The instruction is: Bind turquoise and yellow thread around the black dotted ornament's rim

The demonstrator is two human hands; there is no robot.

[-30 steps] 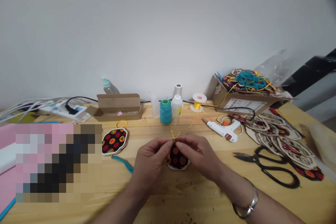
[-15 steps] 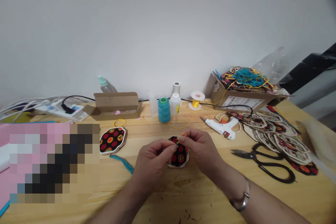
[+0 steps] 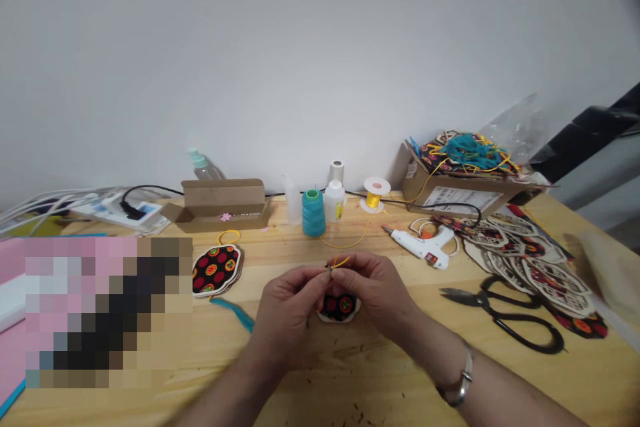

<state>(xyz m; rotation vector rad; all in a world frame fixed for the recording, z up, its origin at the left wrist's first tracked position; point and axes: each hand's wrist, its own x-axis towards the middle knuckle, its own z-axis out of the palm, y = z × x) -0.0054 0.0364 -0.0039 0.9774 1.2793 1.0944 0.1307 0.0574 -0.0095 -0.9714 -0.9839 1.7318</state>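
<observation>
My left hand [image 3: 287, 310] and my right hand [image 3: 376, 290] meet over the middle of the wooden table [image 3: 320, 387], fingertips pinched together on a thin yellow cord [image 3: 341, 261]. The cord runs back to a small yellow spool [image 3: 375, 195]. Under my fingers lies a small black fabric-covered piece with red and green dots [image 3: 339, 307], partly hidden by both hands. A finished-looking dotted piece with a yellow loop [image 3: 217, 267] lies to the left, and a teal tassel [image 3: 233, 310] sits near my left hand.
A teal thread cone [image 3: 313, 212], white bottles [image 3: 335, 200], a white glue gun [image 3: 425, 245], black scissors [image 3: 510, 320], a pile of patterned pieces [image 3: 530, 260] and two cardboard boxes [image 3: 465, 190] [image 3: 220, 203] stand around. A pink sheet [image 3: 15, 280] lies at left.
My hands rose slightly and came together again, pinching the yellow cord above the dotted piece. The view shifted a little.
</observation>
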